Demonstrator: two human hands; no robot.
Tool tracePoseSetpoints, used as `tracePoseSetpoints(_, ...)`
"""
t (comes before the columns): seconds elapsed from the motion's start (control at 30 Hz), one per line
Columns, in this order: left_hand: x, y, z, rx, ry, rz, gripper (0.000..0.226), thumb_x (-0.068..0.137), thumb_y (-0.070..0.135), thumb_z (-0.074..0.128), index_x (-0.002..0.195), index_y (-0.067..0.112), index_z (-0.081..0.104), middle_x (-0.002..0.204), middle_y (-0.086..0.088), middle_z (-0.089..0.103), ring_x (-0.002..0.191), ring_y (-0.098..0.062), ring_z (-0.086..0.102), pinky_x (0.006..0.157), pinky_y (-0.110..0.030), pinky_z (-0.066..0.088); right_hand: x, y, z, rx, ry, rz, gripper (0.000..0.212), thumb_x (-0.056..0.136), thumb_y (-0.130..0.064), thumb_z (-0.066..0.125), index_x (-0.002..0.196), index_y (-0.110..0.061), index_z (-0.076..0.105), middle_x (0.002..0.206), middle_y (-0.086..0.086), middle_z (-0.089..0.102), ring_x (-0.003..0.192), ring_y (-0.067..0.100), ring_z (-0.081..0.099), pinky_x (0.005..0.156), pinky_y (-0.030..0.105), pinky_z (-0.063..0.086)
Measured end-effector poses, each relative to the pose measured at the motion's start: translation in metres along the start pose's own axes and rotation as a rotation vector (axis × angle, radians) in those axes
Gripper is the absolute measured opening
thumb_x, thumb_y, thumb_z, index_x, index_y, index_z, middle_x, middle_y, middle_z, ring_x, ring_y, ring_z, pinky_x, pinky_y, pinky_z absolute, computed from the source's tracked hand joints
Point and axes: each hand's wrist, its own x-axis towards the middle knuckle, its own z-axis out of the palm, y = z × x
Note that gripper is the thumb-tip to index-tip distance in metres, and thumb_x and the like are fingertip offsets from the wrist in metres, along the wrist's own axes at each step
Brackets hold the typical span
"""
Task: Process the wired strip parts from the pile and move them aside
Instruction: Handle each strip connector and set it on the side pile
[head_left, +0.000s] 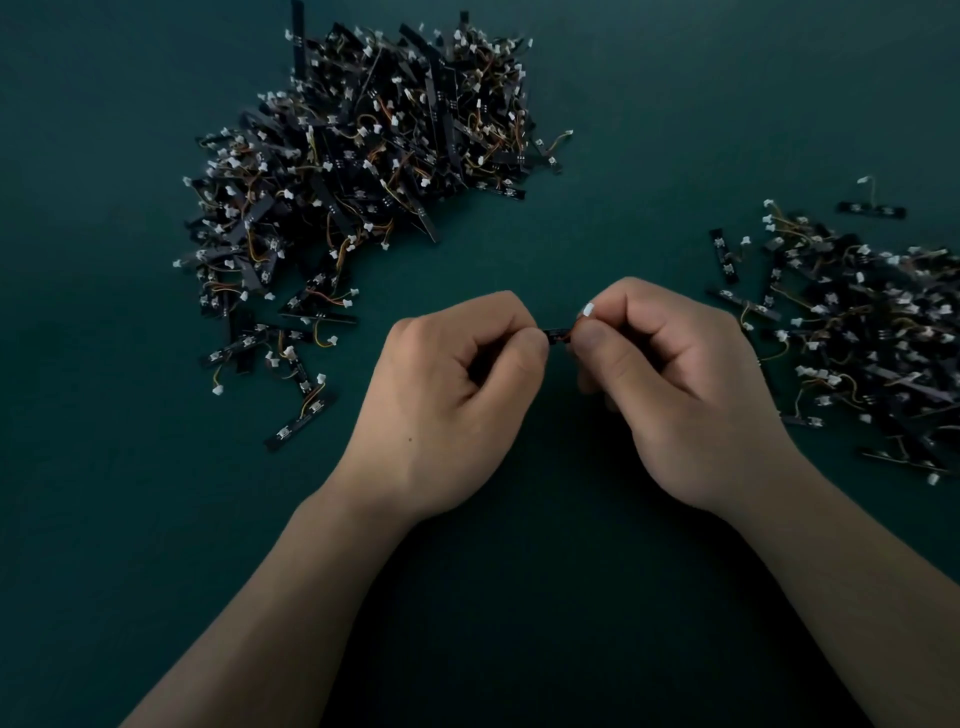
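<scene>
One small black wired strip part is held between both hands above the middle of the dark green table. My left hand pinches its left end with curled fingers. My right hand pinches its right end, and the part's white connector shows at my right fingertips. Most of the strip is hidden by my fingers. A big pile of black strips with white connectors and orange wires lies at the far left of centre. A second pile of the same parts lies at the right edge.
Loose strips trail from the big pile toward my left hand. A single strip lies apart above the right pile. Bare green table surface shows between the two piles and in front of my forearms.
</scene>
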Motion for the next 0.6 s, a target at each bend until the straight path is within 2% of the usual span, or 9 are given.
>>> tracePoseSetpoints(0.23, -0.0002, -0.0007, 0.0017, 0.019, 0.058, 0.010, 0.029, 0.093, 0.011, 0.057, 0.064, 0.013, 0.053, 0.056, -0.002, 0.045, 0.053, -0.017, 0.041, 0.050, -0.022, 0.030, 0.0001, -0.0005, -0.0003, 0.003, -0.035, 0.022, 0.023, 0.104, -0.022, 0.058, 0.082, -0.027, 0.062, 0.067, -0.003, 0.064, 0.054, 0.017, 0.053, 0.051, 0.030, 0.043)
tracePoseSetpoints(0.37, -0.0001, -0.0019, -0.0010, -0.001, 0.027, 0.020, 0.030, 0.091, 0.009, 0.056, 0.063, 0.018, 0.051, 0.056, 0.000, 0.044, 0.053, -0.012, 0.039, 0.051, -0.021, 0.030, -0.0019, -0.0006, -0.0004, 0.022, -0.051, 0.000, 0.022, 0.103, -0.019, 0.059, 0.082, -0.022, 0.063, 0.064, 0.006, 0.060, 0.051, 0.018, 0.050, 0.049, 0.029, 0.040)
tracePoseSetpoints(0.5, -0.0004, 0.0005, 0.0003, 0.001, 0.005, 0.030, 0.032, 0.091, 0.010, 0.055, 0.064, 0.024, 0.049, 0.056, 0.001, 0.044, 0.053, -0.011, 0.039, 0.051, -0.020, 0.031, -0.0027, 0.0010, -0.0011, 0.067, -0.034, -0.027, 0.022, 0.100, -0.018, 0.060, 0.078, -0.015, 0.062, 0.059, 0.008, 0.055, 0.050, 0.024, 0.047, 0.048, 0.041, 0.038)
tracePoseSetpoints(0.6, -0.0015, 0.0006, -0.0014, -0.014, -0.044, 0.057, 0.031, 0.093, 0.009, 0.055, 0.066, 0.023, 0.050, 0.057, 0.001, 0.044, 0.053, -0.009, 0.038, 0.052, -0.021, 0.032, -0.0035, 0.0003, -0.0019, 0.114, -0.031, -0.049, 0.023, 0.095, -0.023, 0.056, 0.074, -0.013, 0.058, 0.056, 0.011, 0.051, 0.048, 0.026, 0.043, 0.045, 0.042, 0.035)
